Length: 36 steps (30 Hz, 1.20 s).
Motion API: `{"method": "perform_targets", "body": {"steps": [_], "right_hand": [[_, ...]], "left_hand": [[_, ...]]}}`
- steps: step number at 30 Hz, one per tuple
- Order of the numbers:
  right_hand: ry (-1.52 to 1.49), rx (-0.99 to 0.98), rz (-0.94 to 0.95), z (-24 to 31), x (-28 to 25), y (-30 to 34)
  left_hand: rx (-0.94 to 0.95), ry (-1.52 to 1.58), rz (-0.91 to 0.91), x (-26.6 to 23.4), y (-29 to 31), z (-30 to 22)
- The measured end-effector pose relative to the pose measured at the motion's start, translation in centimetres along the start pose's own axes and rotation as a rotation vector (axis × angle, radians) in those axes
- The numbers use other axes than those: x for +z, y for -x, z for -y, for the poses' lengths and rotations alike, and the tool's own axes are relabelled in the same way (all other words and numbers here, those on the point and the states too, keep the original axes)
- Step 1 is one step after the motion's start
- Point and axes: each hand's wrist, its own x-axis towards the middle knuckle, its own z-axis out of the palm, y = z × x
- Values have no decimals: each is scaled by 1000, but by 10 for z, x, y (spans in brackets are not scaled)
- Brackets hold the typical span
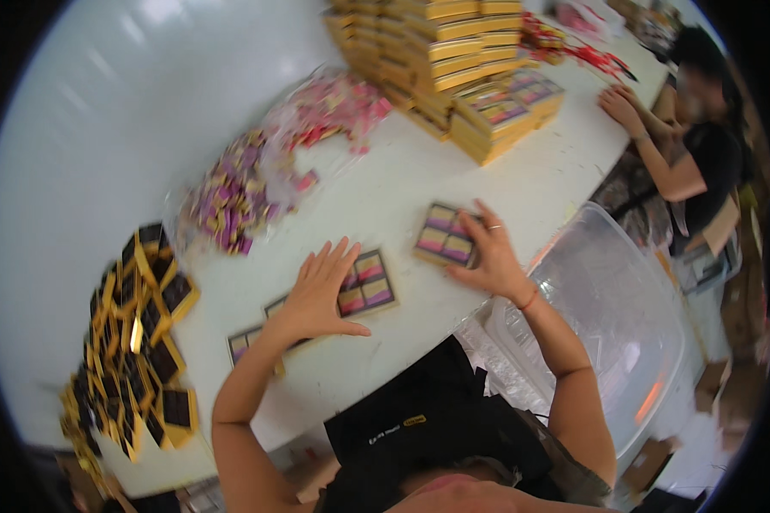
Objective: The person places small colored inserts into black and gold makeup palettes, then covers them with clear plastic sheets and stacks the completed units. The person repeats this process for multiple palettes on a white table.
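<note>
My right hand point(496, 263) grips the right side of a small box point(443, 235), thumb at its near edge and fingers over the far corner. The box holds pink, purple and gold wrapped pieces in dark-edged compartments. Over a row of similar boxes my left hand point(312, 299) is spread flat, fingers stretched out and thumb pointing right. One filled box point(370, 282) shows just right of that hand. Another box point(246, 340) pokes out beside my left wrist; the ones between are partly hidden. Whether the left palm touches them I cannot tell.
Dark-and-gold empty boxes point(137, 333) lie heaped at the left. Behind sit loose purple-gold pieces point(235, 197) and a clear bag of pink ones point(342, 107). Tall stacked gold boxes point(470, 51) stand far back. A clear plastic bin point(607, 316) is right; a co-worker point(701, 162) sits beyond.
</note>
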Motion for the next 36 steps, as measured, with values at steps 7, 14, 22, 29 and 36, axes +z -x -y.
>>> {"method": "perform_targets", "body": {"steps": [7,14,22,29,36], "right_hand": [[181,-86,171,23,-20,-1],[-300,8,239,5,-22,-8],[-158,-131,419,24,-9,-13],[-151,-52,392,17,-22,-20],[-251,-138,252,67,-11,-32]], "left_hand": [[-46,-163,-83,36,28,1],[-18,-104,-225,57,-1,-1],[15,-114,-297,73,-2,-7],[-159,-125,-155,4,63,26],[-279,91,-179,23,107,45]]}}
